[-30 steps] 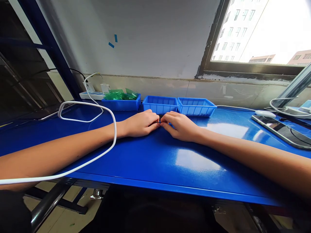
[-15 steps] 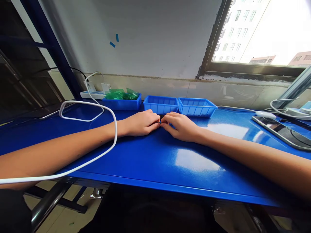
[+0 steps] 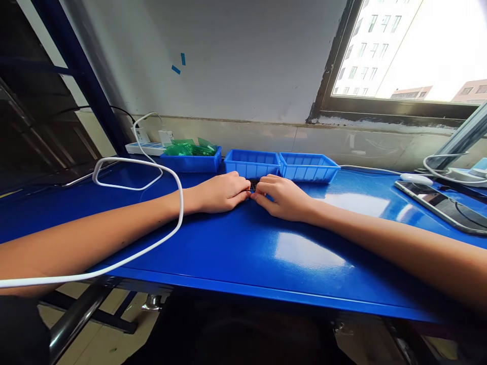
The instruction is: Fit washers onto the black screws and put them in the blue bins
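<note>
My left hand (image 3: 224,192) and my right hand (image 3: 279,196) meet over the blue table (image 3: 228,248), in front of the middle blue bin (image 3: 253,165). Both are closed, fingertips almost touching. Between them shows a small, thin dark piece (image 3: 253,186), pinched by the left fingers and reaching to the right fingertips. Its kind is too small to make out, and the fingers cover most of it. Both wrists rest low near the tabletop.
A white cable (image 3: 180,203) loops over my left forearm. A left bin (image 3: 190,163) holds green packets (image 3: 190,148); a right bin (image 3: 310,168) stands beside the middle one. Far right lie a phone (image 3: 445,205) and a white mouse-like object (image 3: 416,179). A power strip (image 3: 146,148) sits back left.
My right fingertips have shifted very slightly, and a little more of the dark piece shows between the hands. Otherwise the scene looks the same.
</note>
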`<state>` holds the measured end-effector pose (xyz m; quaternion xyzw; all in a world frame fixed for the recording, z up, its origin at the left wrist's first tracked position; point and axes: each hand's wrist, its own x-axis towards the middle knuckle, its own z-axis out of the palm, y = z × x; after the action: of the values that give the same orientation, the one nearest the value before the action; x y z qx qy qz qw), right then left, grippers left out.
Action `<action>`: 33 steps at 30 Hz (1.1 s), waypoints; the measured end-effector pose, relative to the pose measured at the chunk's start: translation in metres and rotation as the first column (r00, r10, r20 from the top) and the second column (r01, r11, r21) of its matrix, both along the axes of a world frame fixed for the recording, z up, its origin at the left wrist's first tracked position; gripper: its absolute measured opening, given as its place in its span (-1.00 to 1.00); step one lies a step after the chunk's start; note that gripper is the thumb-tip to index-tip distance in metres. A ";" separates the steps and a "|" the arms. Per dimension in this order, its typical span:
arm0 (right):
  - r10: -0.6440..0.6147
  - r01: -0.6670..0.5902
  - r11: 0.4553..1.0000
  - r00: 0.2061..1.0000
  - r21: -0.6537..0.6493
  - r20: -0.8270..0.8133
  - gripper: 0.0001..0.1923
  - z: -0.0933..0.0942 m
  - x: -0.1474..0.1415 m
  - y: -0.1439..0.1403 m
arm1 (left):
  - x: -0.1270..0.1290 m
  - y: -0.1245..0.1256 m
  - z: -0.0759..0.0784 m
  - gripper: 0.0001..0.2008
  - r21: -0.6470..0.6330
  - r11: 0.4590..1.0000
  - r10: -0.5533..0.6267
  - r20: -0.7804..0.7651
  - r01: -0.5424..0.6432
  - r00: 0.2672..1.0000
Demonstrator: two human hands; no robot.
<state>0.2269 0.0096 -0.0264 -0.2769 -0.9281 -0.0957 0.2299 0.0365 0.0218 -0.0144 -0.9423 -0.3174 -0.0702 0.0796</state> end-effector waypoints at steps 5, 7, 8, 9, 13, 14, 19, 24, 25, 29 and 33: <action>-0.004 0.004 1.000 1.000 -0.008 0.001 -0.71 0.000 0.000 0.001 | 0.000 0.000 0.000 -0.79 0.011 1.000 -0.007 -0.002 0.007 1.000; -0.005 0.005 1.000 1.000 0.000 -0.001 -0.69 -0.001 0.000 0.001 | 0.000 0.001 0.000 -0.79 0.015 1.000 -0.005 0.000 0.005 1.000; -0.004 0.004 1.000 1.000 0.004 0.002 -0.68 -0.001 0.000 0.001 | 0.000 0.001 0.000 -0.79 0.017 1.000 -0.004 0.001 0.004 1.000; -0.001 0.001 1.000 1.000 0.007 0.006 -0.66 -0.001 0.000 0.001 | 0.000 0.001 0.000 -0.78 0.018 1.000 -0.002 0.002 0.002 1.000; 0.017 -0.017 1.000 0.999 -0.004 0.027 -0.61 0.000 0.000 0.000 | 0.001 0.000 0.000 -0.77 0.043 0.999 -0.008 -0.019 0.008 1.000; 0.017 -0.017 1.000 0.999 -0.009 0.032 -0.60 0.000 0.001 0.000 | 0.001 -0.001 0.000 -0.76 0.061 0.998 -0.016 -0.034 0.018 0.999; 0.006 -0.005 1.000 0.999 -0.013 0.053 -0.61 0.000 0.001 0.001 | 0.001 -0.009 0.001 -0.71 0.169 0.982 -0.063 -0.126 0.084 0.990; 0.006 -0.006 1.000 0.999 -0.007 0.039 -0.65 0.000 0.001 0.001 | 0.001 -0.012 0.002 -0.72 0.167 0.985 -0.025 -0.159 0.052 0.987; 0.004 -0.004 1.000 1.000 -0.007 0.029 -0.67 0.000 0.001 0.000 | 0.001 -0.012 0.002 -0.72 0.165 0.985 -0.022 -0.163 0.050 0.986; -0.038 0.038 0.999 0.999 -0.008 0.006 -0.76 0.000 0.000 -0.002 | 0.001 -0.010 0.003 -0.70 0.164 0.985 -0.030 -0.156 0.056 0.987; -0.131 0.130 0.991 0.991 -0.023 -0.037 -0.88 0.002 -0.001 -0.005 | 0.001 -0.010 0.004 -0.70 0.147 0.988 -0.019 -0.160 0.042 0.987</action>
<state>0.2263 0.0050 -0.0248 -0.3412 -0.9043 -0.0956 0.2380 0.0372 0.0113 -0.0104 -0.9410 -0.2894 -0.0201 0.1739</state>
